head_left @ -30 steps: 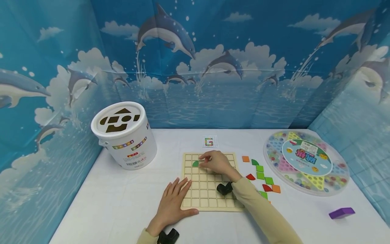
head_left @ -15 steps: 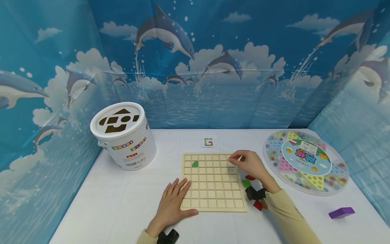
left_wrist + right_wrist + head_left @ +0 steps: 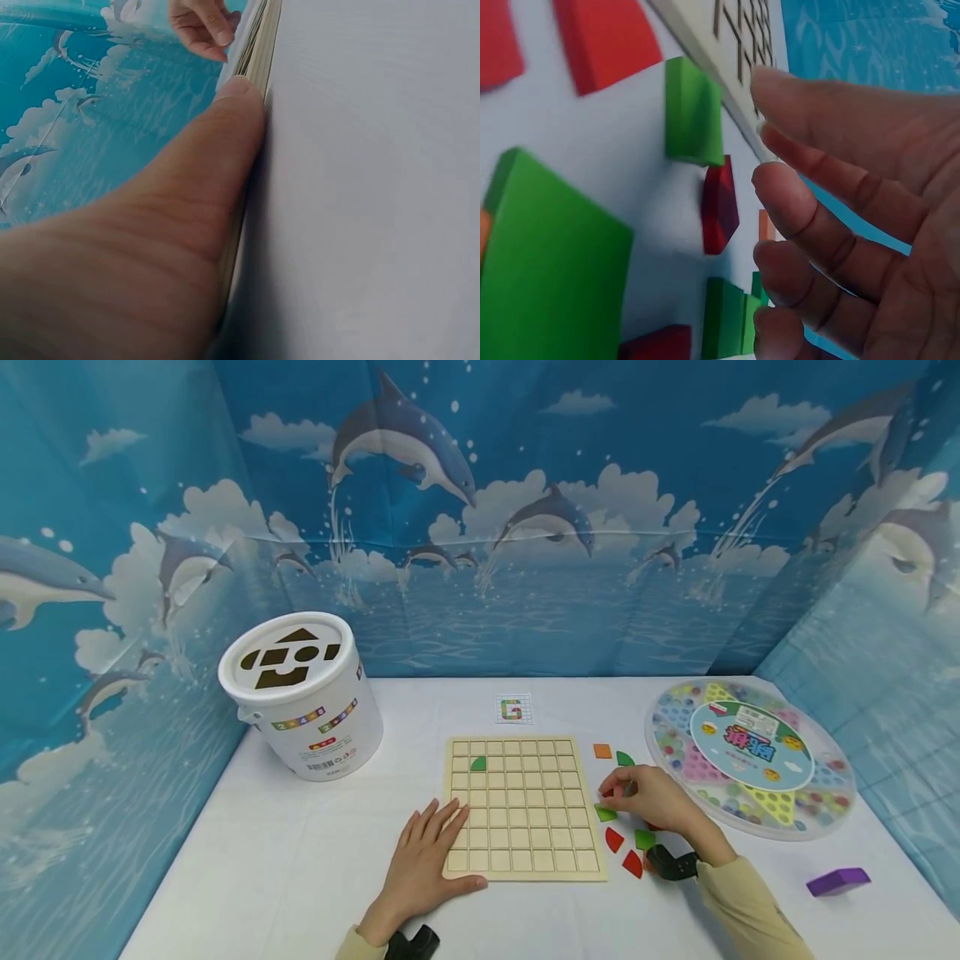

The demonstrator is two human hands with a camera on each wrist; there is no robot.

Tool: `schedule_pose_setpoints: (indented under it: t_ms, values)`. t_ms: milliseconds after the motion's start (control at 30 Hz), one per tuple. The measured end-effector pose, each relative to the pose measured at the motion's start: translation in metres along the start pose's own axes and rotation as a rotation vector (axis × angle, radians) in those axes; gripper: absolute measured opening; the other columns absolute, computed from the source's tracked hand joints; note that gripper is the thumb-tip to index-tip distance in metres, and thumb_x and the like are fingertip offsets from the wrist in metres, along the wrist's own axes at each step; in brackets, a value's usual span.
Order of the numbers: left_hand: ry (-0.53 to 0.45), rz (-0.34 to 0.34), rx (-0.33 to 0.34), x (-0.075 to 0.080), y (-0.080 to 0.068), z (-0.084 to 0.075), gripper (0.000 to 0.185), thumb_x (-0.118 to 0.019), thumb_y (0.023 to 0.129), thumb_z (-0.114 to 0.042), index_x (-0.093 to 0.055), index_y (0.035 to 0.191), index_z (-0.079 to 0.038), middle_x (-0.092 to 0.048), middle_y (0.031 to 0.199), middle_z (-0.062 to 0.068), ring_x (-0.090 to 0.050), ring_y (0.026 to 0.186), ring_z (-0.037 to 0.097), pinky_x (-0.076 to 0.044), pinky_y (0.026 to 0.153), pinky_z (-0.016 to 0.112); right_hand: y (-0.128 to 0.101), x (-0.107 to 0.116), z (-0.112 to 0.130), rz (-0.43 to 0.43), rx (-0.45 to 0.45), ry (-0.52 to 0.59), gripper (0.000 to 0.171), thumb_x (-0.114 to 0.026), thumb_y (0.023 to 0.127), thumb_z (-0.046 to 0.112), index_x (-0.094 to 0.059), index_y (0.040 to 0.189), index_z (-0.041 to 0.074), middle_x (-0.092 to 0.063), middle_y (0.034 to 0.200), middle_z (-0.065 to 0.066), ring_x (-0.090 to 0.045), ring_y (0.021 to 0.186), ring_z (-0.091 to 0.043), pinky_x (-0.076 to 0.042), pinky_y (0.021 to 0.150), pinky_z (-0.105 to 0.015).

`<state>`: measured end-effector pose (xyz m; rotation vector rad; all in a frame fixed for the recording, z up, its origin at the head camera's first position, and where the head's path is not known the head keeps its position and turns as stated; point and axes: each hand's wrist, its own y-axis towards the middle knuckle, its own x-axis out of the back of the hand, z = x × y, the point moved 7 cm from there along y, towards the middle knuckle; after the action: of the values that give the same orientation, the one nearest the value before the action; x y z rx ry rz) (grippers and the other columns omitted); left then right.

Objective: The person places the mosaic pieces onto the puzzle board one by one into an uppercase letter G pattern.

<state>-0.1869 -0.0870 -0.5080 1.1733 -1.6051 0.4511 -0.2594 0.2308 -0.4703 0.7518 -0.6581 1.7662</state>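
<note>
The left hand point(image 3: 425, 864), fingers spread, rests on the pale, square-celled board point(image 3: 530, 817); a green quarter-round point(image 3: 479, 764) lies in one cell. The right hand point(image 3: 654, 799), loosely curved, holding nothing, hovers by smooth, flat-sided tiles point(image 3: 613, 840) beside it.

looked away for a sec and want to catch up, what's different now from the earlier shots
The right hand moved rightward from beside the green quarter-circle piece on the grid board to the loose pieces beyond the board's right edge. Nothing shows in its grasp now. The left hand stayed at the board's left edge, and the green quarter-circle piece stayed put.
</note>
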Motion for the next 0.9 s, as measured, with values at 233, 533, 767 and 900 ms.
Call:
schedule_pose_setpoints:
  t_ms: [233, 533, 767, 900]
  values:
    - [0.011, 0.004, 0.000, 0.000, 0.000, 0.000, 0.093, -0.057, 0.077, -0.071, -0.037, 0.147, -0.013, -0.033, 0.150, 0.007, -0.021, 0.138, 0.035, -0.015, 0.109, 0.052, -0.006, -0.006, -0.003, 0.067, 0.058, 0.003, 0.023, -0.080, 0.077, 0.025, -0.071, 0.095, 0.014, -0.051, 0.068, 0.004, -0.045, 0.061, -0.012, -0.035, 0.053, -0.025]
    - [0.005, 0.026, 0.011, -0.003, 0.001, 0.000, 0.093, -0.057, 0.078, -0.070, -0.036, 0.148, -0.013, -0.032, 0.150, 0.007, -0.020, 0.139, 0.035, -0.014, 0.109, 0.053, -0.011, -0.006, -0.006, 0.037, 0.033, -0.020, 0.019, -0.077, 0.080, 0.017, -0.074, 0.098, 0.013, -0.051, 0.070, 0.005, -0.045, 0.064, -0.012, -0.037, 0.055, -0.025]
    - [0.010, 0.027, 0.012, -0.003, 0.000, 0.001, 0.093, -0.056, 0.078, -0.071, -0.036, 0.148, -0.014, -0.032, 0.150, 0.007, -0.020, 0.139, 0.034, -0.014, 0.109, 0.053, -0.013, -0.005, -0.006, 0.004, 0.053, -0.073, 0.016, -0.078, 0.078, 0.017, -0.070, 0.092, 0.014, -0.051, 0.071, 0.007, -0.044, 0.066, -0.010, -0.037, 0.057, -0.025]
    - [0.020, 0.017, 0.007, -0.002, 0.000, 0.001, 0.093, -0.056, 0.078, -0.071, -0.036, 0.148, -0.014, -0.032, 0.150, 0.006, -0.021, 0.139, 0.034, -0.015, 0.109, 0.053, -0.013, -0.004, -0.004, -0.008, 0.053, -0.098, 0.018, -0.079, 0.077, 0.015, -0.065, 0.086, 0.017, -0.054, 0.077, 0.007, -0.043, 0.065, -0.012, -0.036, 0.056, -0.025]
